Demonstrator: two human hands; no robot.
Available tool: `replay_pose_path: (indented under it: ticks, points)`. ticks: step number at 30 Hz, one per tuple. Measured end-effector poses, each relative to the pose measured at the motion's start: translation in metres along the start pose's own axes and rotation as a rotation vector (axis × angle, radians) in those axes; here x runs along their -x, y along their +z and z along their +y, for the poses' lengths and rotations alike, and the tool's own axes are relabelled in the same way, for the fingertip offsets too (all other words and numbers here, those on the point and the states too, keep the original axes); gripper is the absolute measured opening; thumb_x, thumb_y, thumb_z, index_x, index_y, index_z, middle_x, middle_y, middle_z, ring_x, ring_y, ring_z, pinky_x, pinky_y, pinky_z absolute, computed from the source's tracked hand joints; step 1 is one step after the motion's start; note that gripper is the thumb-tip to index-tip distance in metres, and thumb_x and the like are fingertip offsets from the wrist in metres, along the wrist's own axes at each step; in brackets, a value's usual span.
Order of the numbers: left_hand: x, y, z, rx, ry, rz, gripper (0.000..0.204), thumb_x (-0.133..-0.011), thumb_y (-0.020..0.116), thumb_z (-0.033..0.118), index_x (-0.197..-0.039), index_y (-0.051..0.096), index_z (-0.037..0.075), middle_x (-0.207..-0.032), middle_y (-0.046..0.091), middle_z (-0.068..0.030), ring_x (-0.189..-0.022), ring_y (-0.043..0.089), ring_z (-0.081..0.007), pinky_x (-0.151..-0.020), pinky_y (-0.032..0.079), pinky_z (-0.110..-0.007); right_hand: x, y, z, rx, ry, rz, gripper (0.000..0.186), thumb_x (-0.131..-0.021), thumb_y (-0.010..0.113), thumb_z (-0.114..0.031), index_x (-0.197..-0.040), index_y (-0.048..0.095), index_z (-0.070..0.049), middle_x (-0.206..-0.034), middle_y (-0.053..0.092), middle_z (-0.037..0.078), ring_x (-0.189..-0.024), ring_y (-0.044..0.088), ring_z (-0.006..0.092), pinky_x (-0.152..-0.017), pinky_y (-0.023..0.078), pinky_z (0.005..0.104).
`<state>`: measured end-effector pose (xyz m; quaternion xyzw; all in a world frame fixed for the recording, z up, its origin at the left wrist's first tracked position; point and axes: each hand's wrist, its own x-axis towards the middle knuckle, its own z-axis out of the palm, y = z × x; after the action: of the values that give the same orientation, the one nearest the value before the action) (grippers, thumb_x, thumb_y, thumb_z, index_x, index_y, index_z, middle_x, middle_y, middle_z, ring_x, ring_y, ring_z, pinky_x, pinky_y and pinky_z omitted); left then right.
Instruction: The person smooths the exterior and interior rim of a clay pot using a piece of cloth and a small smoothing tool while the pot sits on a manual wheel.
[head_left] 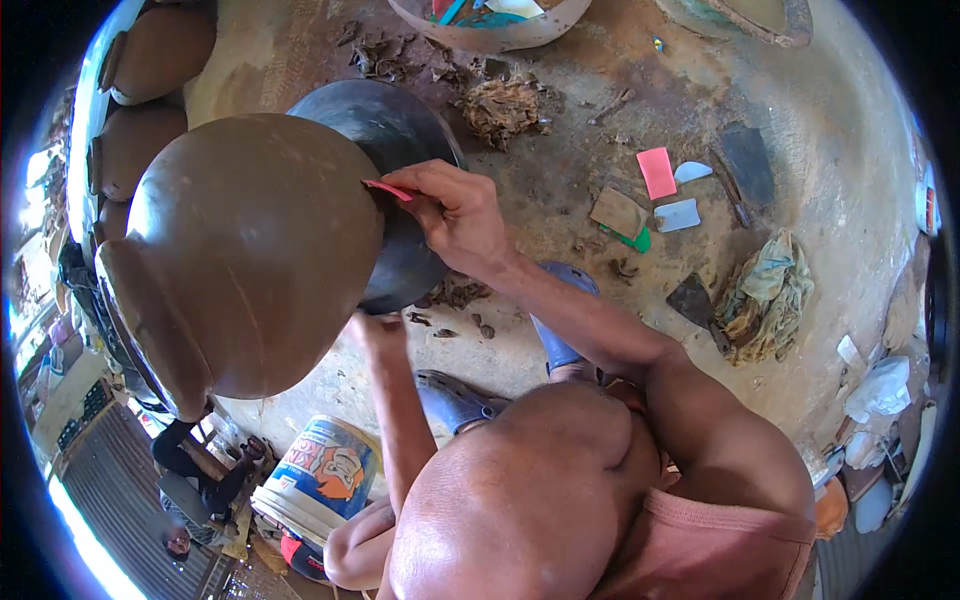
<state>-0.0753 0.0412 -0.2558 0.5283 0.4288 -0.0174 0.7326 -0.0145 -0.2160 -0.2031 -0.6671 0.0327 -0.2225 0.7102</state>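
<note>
A large round brown clay pot (260,230) fills the left of the view, its thick rim (150,320) toward the lower left. It overlaps a dark, smooth round base (385,120). My right hand (455,210) pinches a thin pink scraper (388,189), its edge at the pot's right side. Below the pot's lower right edge is my left hand (378,328), slightly blurred; its fingers are mostly hidden by the pot and base.
On the floor to the right lie a pink rectangular piece (656,173), a grey-white piece (677,215), a spatula (690,300) and a crumpled cloth (770,295). Clay scraps (500,110) lie beyond the base. A printed bucket (320,475) stands lower left. Farther off is another person (195,500).
</note>
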Motion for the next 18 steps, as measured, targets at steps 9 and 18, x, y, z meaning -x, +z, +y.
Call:
replay_pose_path:
  ticks: [9,18]
  points:
    - [0.062,0.039,-0.006,-0.023,-0.250,0.034,0.078,-0.105,0.052,0.068,-0.154,0.045,0.008,-0.152,0.052,-0.0179,-0.131,0.059,-0.0417,-0.107,0.054,-0.053,-0.002,-0.005,0.015,0.030,0.047,0.003,0.032,-0.088,0.069,0.013,-0.114,0.078,-0.003,-0.102,0.077,0.015,-0.091,0.077,0.0290,-0.076,0.059,0.0376]
    - [0.071,0.038,-0.048,-0.001,-0.374,-0.125,0.074,-0.103,0.055,0.069,-0.153,0.046,0.016,-0.145,0.056,-0.0126,-0.121,0.062,-0.0339,-0.100,0.055,-0.051,0.005,0.000,0.017,0.034,0.119,-0.033,0.032,-0.087,0.069,0.014,-0.113,0.078,-0.002,-0.100,0.077,0.016,-0.092,0.077,0.0296,-0.079,0.060,0.0380]
